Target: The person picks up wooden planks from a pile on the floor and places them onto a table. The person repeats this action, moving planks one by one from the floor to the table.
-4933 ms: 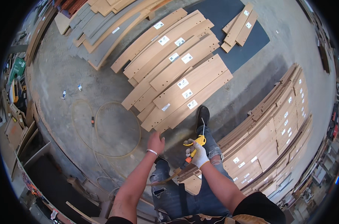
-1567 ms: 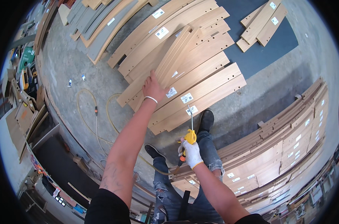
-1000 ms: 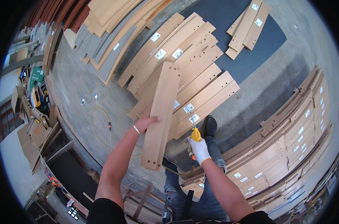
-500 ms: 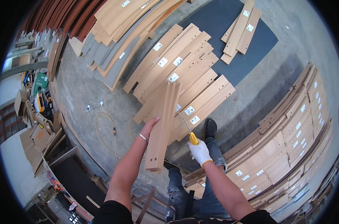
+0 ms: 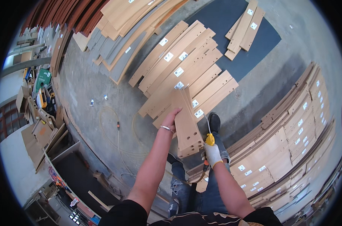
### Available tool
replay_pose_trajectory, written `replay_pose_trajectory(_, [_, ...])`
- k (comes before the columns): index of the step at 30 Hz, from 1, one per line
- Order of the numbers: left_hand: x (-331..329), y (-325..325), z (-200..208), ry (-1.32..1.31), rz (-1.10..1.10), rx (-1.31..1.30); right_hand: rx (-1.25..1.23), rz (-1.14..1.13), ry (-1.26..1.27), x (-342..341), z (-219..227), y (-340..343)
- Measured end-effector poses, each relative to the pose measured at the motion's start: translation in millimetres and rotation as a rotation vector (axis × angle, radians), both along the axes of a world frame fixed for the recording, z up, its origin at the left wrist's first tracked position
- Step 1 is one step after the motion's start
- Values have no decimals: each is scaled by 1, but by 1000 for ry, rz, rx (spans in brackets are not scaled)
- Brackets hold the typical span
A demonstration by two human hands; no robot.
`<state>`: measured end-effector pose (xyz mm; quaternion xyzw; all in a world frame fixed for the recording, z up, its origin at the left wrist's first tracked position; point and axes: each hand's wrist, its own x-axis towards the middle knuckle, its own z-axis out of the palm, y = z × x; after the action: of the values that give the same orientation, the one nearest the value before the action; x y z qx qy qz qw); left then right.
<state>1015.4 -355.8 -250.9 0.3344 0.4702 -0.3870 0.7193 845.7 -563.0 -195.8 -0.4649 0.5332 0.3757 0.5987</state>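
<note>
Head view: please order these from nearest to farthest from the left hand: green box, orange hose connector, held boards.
1. Held boards, in the left hand.
2. Orange hose connector, to its left.
3. Green box, at far left.

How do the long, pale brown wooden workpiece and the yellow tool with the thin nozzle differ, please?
The pale brown wooden workpiece is much larger than the yellow tool. The workpiece has dark holes near one end, while the tool ends in a thin nozzle. The bare left hand holds the workpiece; the white-gloved right hand holds the tool. Both are hand-held.
</note>
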Motion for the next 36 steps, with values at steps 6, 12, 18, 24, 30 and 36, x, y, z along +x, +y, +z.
replay_pose_trajectory(6, [13, 10, 28, -179, 173, 65, 10, -61, -83, -17, 6, 1])
replay_pose_trajectory(12, [35, 45, 44, -695, 416, 600, 19, -93, -105, -32, 10, 12])
replay_pose_trajectory(18, [50, 67, 39, -874, 360, 819, 54, -68, -67, -41, -4, 24])
replay_pose_trajectory(24, [45, 42, 7, -814, 166, 1032, 77, -30, -82, -37, -7, 30])
replay_pose_trajectory(30, [34, 58, -15, -797, 92, 1004, 100, 19, -90, -17, -2, 24])
replay_pose_trajectory(36, [23, 82, 1, -720, 95, 970, -105, 67, -55, 17, -46, 12])
